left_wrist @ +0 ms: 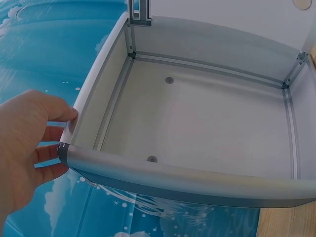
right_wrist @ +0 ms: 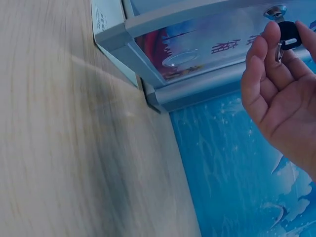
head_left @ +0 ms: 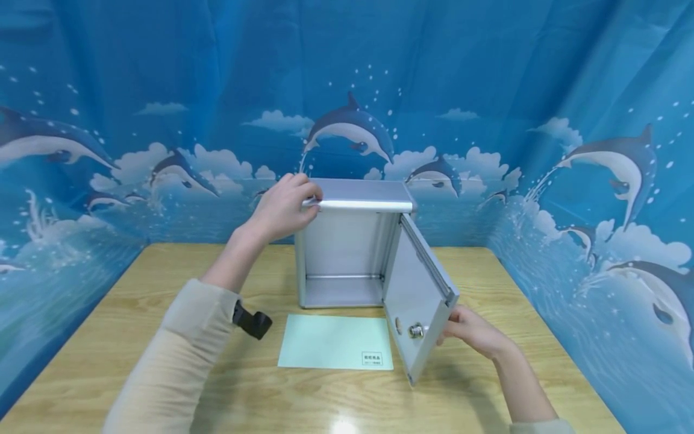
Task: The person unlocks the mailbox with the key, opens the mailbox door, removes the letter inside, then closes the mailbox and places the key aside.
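Note:
A silver metal lockable box [head_left: 360, 191] stands with its front open and its interior bare. My left hand [head_left: 282, 206] grips its upper left corner. In the left wrist view, the thumb lies over the rim and the fingers are outside. The hinged door [head_left: 414, 265] swings out toward me on the right, with the back of a cam lock [head_left: 415, 330] on its inner face. Behind the door is my right hand [head_left: 477, 333], partly hidden. In the right wrist view it pinches a black-headed key [right_wrist: 290, 34], which sits in the lock cylinder [right_wrist: 274, 12] and carries a metal ring.
A pale green envelope [head_left: 333, 342] with a small printed box lies flat before the metal box. The wooden table [head_left: 260, 392] is backed and flanked by a blue dolphin-print curtain [head_left: 347, 72]. A black strap [head_left: 252, 321] hangs from the left sleeve.

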`<state>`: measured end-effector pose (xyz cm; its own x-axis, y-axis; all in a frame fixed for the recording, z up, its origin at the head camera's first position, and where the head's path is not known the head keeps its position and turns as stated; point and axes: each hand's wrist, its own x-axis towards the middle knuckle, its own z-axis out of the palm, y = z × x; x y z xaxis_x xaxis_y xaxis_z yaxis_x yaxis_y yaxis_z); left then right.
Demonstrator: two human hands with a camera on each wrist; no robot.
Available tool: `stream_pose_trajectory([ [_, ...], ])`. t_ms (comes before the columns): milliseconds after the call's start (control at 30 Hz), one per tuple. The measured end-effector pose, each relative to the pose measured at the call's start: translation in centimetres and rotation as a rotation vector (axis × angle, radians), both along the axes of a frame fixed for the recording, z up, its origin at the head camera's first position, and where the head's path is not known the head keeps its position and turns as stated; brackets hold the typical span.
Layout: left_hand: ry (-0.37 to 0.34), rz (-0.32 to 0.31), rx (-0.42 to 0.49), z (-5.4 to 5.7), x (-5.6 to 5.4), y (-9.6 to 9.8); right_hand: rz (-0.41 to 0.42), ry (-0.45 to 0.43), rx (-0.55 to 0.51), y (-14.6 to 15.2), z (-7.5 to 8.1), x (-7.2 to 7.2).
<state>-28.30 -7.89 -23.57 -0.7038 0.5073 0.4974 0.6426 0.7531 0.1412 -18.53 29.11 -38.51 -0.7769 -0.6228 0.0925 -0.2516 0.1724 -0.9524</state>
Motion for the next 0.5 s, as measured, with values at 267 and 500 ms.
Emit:
stream_pose_trajectory([
  [267,0.002,0.010,-0.019,0.0,0.1,0.0,0.044,0.041,0.097,-2.0,0.9,0.1],
  [500,-0.004,0.006,-0.031,0.2,0.2,0.0,0.094,0.050,0.126,-4.1,1.3,0.1],
])
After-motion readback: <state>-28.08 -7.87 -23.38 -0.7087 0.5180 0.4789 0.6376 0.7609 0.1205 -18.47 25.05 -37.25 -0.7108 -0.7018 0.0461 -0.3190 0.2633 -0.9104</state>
